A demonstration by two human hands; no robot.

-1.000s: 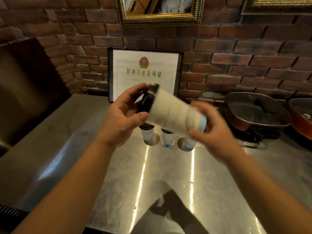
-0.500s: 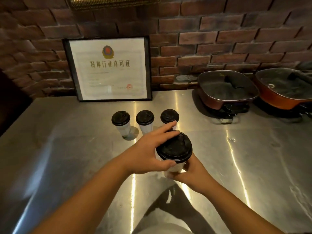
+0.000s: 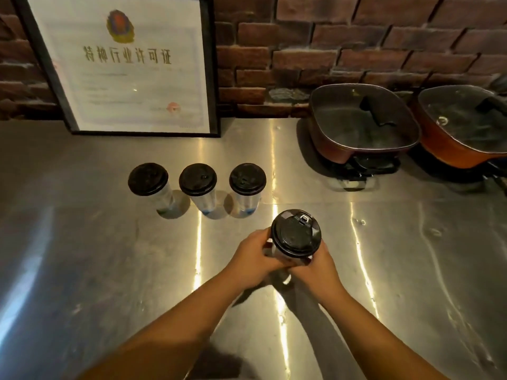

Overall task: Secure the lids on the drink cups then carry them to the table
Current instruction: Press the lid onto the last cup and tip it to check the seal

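Observation:
A white drink cup with a black lid (image 3: 296, 233) is held upright above the steel counter (image 3: 109, 256). My left hand (image 3: 253, 256) wraps its left side and my right hand (image 3: 315, 266) grips its lower right side. Behind it stand three more lidded cups in a row: the left cup (image 3: 148, 179), the middle cup (image 3: 198, 179) and the right cup (image 3: 247, 179). The held cup's body is mostly hidden by its lid and my fingers.
A framed certificate (image 3: 129, 64) leans on the brick wall at the back left. Two lidded electric pans, a dark one (image 3: 362, 119) and an orange one (image 3: 466, 122), sit at the back right.
The cup went from lying tilted between my hands to upright, and is now lowered nearer the counter. My left hand slid from the lid's edge down to the cup's side.

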